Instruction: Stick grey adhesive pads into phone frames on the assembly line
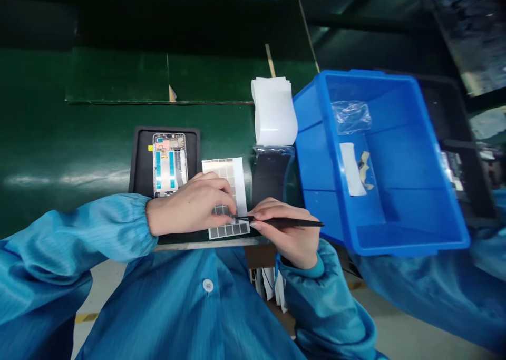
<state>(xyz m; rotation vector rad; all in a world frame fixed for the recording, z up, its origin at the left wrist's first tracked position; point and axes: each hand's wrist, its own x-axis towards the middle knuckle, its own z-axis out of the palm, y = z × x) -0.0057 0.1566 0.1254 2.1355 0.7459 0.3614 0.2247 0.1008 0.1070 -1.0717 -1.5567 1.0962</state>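
A white sheet of grey square stickers [227, 232] lies near the table's front edge, partly covered by my left hand [195, 204]. The left thumb and index finger are drawn together over the sheet; whatever is between them is too small to make out. My right hand [286, 228] grips black tweezers [292, 222], whose tips point left and meet the left fingertips above the stickers. Left of the sheet, an opened phone body [169, 162] with blue strips and a yellow tab rests in a black tray [142, 159]; my left hand and sleeve hide its lower part.
A large blue bin [324, 154] stands to the right, with clear plastic film [351, 116] and paper scraps inside. A stack of white sheets [275, 112] and a dark film-covered pad [271, 175] sit beside it. Another person's blue sleeve [435, 291] shows at right.
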